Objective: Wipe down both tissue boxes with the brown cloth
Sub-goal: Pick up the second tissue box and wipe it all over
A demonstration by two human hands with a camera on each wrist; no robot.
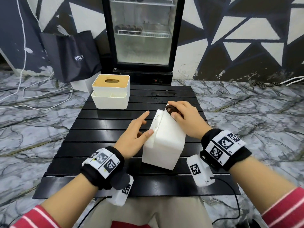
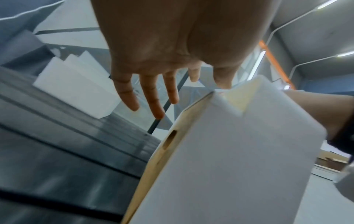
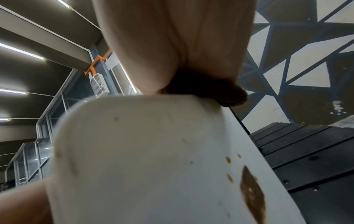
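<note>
Nearest, wrist bands showed "R1" and "R2". The left hand [image 1: 134, 135] lay spread, thumb against the near tissue box [image 1: 164, 142], which stood tilted on the bench [image 1: 102, 129]. The right hand [image 1: 184, 116] gripped the brown cloth [image 1: 171, 110], seemingly pressed to the box's top edge. Beyond sat the second tissue box [image 1: 111, 92]; farther, a black bag [image 1: 72, 55] read "ONE".

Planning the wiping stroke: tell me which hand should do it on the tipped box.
Right. The right hand already grips the brown cloth at the top edge of the tipped tissue box. The left hand holds no cloth; its thumb rests against the box's side, steadying it.
</note>
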